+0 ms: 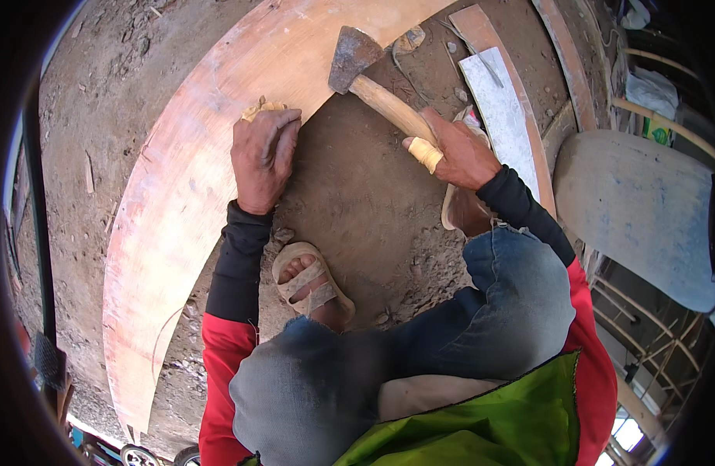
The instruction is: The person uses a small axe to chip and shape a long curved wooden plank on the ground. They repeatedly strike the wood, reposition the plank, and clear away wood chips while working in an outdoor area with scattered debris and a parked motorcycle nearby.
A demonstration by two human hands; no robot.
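Observation:
My right hand (460, 151) is wrapped round the wooden handle of a hatchet (400, 109). Its dark, rusty metal head lies over the inner edge of a long curved wooden board (179, 163). Yellow tape covers my right thumb. My left hand (266, 159) is closed on the board's inner edge, left of the hatchet head, with fingers curled under and yellow wrapping at the fingertips. Whatever those fingers may hold is hidden.
A white flat piece (503, 105) lies on a narrow wooden strip (540, 167) at right. Beyond it stands a worn bluish-grey panel (641, 210). My sandalled foot (311, 279) rests on the dirt floor between my arms. A black pole (39, 210) runs along the left side.

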